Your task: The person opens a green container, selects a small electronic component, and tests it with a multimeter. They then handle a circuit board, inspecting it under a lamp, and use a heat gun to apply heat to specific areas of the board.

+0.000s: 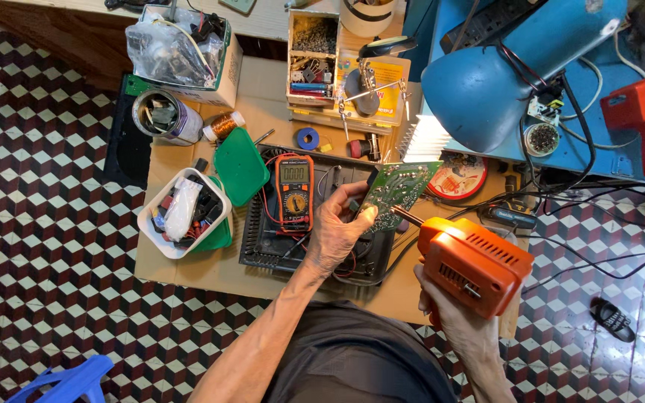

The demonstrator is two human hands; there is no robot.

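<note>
The left hand [335, 235] pinches a green circuit board [399, 185] by its lower edge, tilted up w/ face to the lamp [487, 78] light, above the cardboard's [188, 269] mid-right. The right hand [453, 313], fingers wrapped tight on the grip, aims an orange soldering gun [472, 261] at it. White tub [181, 216] at the left edge: mixed parts, plastic bag.

Multimeter [294, 191] lies on tray [263, 250], left of circuit board [399, 186]. Soldering gun [473, 263] sits right of the board. Tub of parts [183, 213] stands left of tray. Desk lamp [513, 71] hangs behind the board.
</note>
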